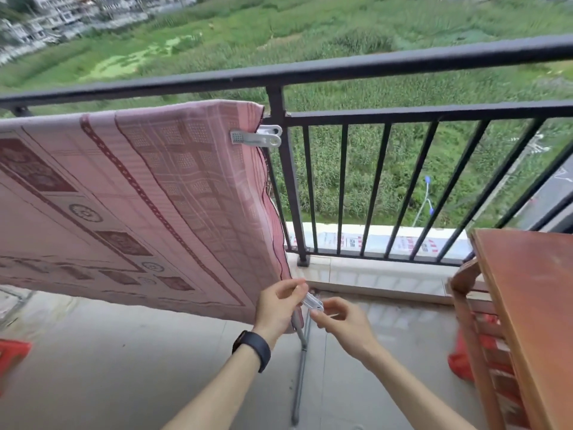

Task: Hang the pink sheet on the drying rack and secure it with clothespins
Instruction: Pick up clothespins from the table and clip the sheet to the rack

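Pink sheet (130,193): draped over the top bar of the drying rack, its patterned face toward the camera. It hangs in front of the balcony railing, with its right edge running down to a lower corner at the hands.
Upper clothespin (255,138): pale grey, lying level, clamped on the sheet's right edge just below the top fold, its tail jutting toward the railing post.
Lower clothespin (313,302): pale, translucent, held between both hands just beside the sheet's lower right corner. Cannot tell whether it has hold of the cloth.
Left hand (280,302): fingers curled, pinching the near end of the lower clothespin at the sheet corner. Part of the hand overlaps the cloth.
Right hand (344,321): thumb and forefinger pinching the clothespin's outer end, the other fingers loosely bent.
Drying rack (297,398): only a thin grey leg shows, slanting down to the floor below the sheet corner.
Wristband (252,349): dark, on the left wrist.
Balcony railing (341,68): dark metal with upright bars, directly behind the sheet.
Wooden table (533,305): at the right edge, well apart from the sheet.
Red bag (459,364): on the floor by the table's legs.
Red object (12,352): at the left edge, blurred.
Beyond the railing: green field and distant buildings.
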### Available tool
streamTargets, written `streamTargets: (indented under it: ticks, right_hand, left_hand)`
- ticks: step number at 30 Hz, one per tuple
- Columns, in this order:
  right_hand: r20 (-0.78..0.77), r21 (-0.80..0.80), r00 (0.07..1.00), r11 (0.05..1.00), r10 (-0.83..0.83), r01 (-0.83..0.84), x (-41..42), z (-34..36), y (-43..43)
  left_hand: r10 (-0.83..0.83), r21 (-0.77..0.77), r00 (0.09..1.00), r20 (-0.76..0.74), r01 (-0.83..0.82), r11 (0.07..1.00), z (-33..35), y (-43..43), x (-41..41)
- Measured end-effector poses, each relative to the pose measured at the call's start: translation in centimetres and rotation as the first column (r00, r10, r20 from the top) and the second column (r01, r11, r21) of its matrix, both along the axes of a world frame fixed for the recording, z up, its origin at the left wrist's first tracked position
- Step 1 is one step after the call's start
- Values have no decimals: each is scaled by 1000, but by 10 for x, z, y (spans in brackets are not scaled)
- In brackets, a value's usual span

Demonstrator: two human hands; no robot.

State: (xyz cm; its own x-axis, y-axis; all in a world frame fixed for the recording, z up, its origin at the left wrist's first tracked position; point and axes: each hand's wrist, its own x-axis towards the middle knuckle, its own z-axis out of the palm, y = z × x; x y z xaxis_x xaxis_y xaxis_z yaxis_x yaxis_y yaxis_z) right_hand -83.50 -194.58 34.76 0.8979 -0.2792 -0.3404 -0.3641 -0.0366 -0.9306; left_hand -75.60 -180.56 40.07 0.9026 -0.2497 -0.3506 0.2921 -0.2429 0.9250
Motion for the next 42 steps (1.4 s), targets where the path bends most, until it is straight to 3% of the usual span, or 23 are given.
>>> streamTargets:
  ticks: [1,2,3,4,5,6,7,8,11,13,16,18,22,26,31,37,42]
  right_hand:
    - [-15,5,1000,1000,-17,17,-2,-6,-3]
    - [-41,1,999,999,-36,36,-4,-13,-7]
    - [-65,-3,996,998,-56,56,-6,-19,-11]
    - [-87,-9,993,997,-75,74,-9,-25,-15]
    - [-102,-13,990,995,-96,95,-11,-29,-18]
    - [-116,-20,986,993,-118,117,-13,-33,-21]
    - [-130,-34,982,991,-135,132,-15,-38,-23]
    - [-149,-48,979,990,-138,132,-16,-42,-24]
    - [-178,-47,977,993,-117,111,-16,-51,-22]
    - [-196,-52,974,993,-114,105,-13,-55,-19]
    - [-209,-105,971,990,-113,92,-5,-54,-21]
    - [-200,-173,978,985,-63,29,2,-55,-23]
    - [-186,-312,966,921,183,-234,36,-72,-16]
    - [-177,-377,922,841,345,-387,85,-96,7]
    - [-83,-413,945,852,316,-321,120,-137,36]
    - [18,-447,976,876,215,-185,123,-159,42]
    - [45,-463,977,871,208,-164,118,-179,43]
  left_hand:
    - [-127,188,973,192,91,978,0,1,1]
    - [-335,456,841,426,120,882,-1,4,7]
    - [-580,691,572,580,30,722,-4,6,17]
    - [-789,827,254,560,-109,552,-3,8,28]
    - [-936,918,35,351,-211,336,-1,7,40]
    - [-995,946,-48,87,-309,98,3,3,53]
    - [-989,900,-57,-135,-425,-98,7,-2,67]
    - [-955,815,-10,-296,-524,-247,8,-9,80]
    - [-843,616,132,-521,-626,-478,17,-40,99]
    - [-799,652,225,-558,-476,-590,24,-59,106]
    - [-837,798,249,-487,-261,-542,35,-72,113]
    - [-868,833,208,-452,-250,-493,35,-74,114]
    - [-873,841,117,-474,-233,-488,35,-81,118]
    - [-872,845,98,-480,-216,-490,34,-77,126]
    - [-874,841,33,-485,-254,-477,18,-77,126]
    - [-854,786,61,-517,-362,-502,-16,-74,124]
    - [-819,784,38,-573,-268,-560,-72,-70,122]
